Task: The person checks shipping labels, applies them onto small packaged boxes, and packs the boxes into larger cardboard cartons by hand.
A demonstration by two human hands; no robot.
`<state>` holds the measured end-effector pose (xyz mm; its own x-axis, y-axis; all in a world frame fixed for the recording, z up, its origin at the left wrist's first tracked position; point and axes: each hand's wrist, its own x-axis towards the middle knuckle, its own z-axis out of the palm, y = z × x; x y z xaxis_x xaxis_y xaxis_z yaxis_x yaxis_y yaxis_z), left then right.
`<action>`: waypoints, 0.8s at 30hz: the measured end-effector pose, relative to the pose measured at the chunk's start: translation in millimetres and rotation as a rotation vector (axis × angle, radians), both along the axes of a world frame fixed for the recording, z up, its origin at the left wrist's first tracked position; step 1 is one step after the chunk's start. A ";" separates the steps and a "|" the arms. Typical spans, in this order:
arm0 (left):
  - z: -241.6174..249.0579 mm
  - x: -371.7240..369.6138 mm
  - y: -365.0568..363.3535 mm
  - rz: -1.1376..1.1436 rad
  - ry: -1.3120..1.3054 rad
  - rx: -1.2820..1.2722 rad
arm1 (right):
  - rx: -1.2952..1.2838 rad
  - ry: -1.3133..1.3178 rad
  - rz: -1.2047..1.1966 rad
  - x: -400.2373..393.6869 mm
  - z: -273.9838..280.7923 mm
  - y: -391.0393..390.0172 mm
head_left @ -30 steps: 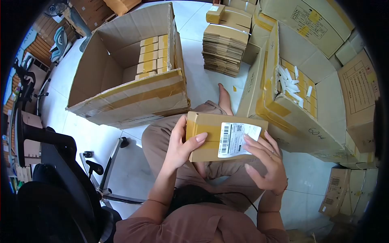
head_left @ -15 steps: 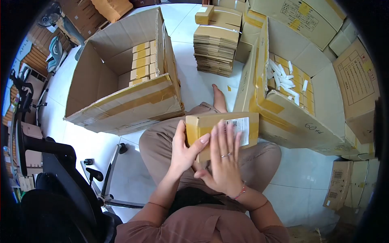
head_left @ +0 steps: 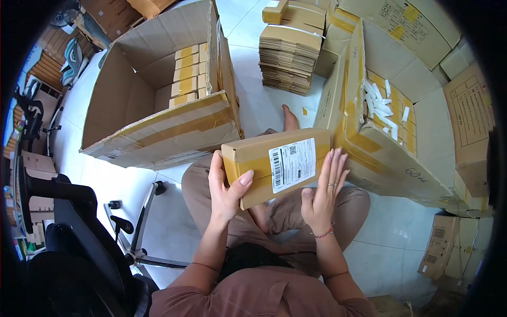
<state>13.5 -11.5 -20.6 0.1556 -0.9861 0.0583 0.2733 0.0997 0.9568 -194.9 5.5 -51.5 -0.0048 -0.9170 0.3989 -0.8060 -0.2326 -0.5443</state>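
A taped brown cardboard box (head_left: 253, 182) is held above my lap, tilted so that its front face shows. On that face sits a white shipping label (head_left: 293, 165) with a barcode and a square code. My left hand (head_left: 226, 187) grips the box's left end, thumb on the front face and fingers behind the edge. At the lower right corner is my right hand (head_left: 323, 193), its fingers stretched out flat along the right end of the box. A ring and a thin bracelet are on that side.
A large open carton (head_left: 174, 129) at left holds small taped boxes (head_left: 186, 71). At right, another open carton (head_left: 406, 169) contains white rolled pieces (head_left: 377, 100) over taped boxes. Flattened cardboard (head_left: 288, 58) is stacked between them. An office chair (head_left: 79, 222) stands at left.
The right hand has slid off the label to the box's right end. The box has turned its labelled face more toward me, while my left hand keeps its grip.
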 end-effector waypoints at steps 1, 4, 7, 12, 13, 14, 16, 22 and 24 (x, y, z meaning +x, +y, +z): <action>-0.7 0.6 -1.2 -0.003 0.029 0.014 | 0.002 -0.002 0.004 3.6 0.0 0.4; 3.8 -0.3 -1.6 0.000 0.015 0.041 | -0.128 0.019 0.112 10.6 4.0 4.3; 14.2 8.1 2.7 0.022 -0.060 0.005 | -0.030 0.161 0.108 8.5 8.5 -4.6; 6.1 73.0 19.1 0.262 -0.101 -0.186 | -0.048 -0.237 0.045 -15.1 -6.3 -29.4; 13.0 91.3 19.4 0.301 -0.105 -0.222 | -0.015 -0.093 0.096 -16.2 -11.5 -21.9; 21.3 111.1 18.0 0.318 -0.113 -0.224 | 0.016 0.052 0.145 -17.3 -17.5 -13.3; 48.2 155.9 15.4 0.461 -0.310 -0.380 | 0.108 0.059 0.220 -16.8 -38.2 3.8; 142.7 220.3 -31.8 0.651 -1.005 -0.585 | 0.427 -0.251 0.319 -17.4 -111.8 17.0; 156.6 223.8 -66.7 0.579 -1.325 -0.572 | 0.491 -0.260 0.277 -15.7 -123.8 11.6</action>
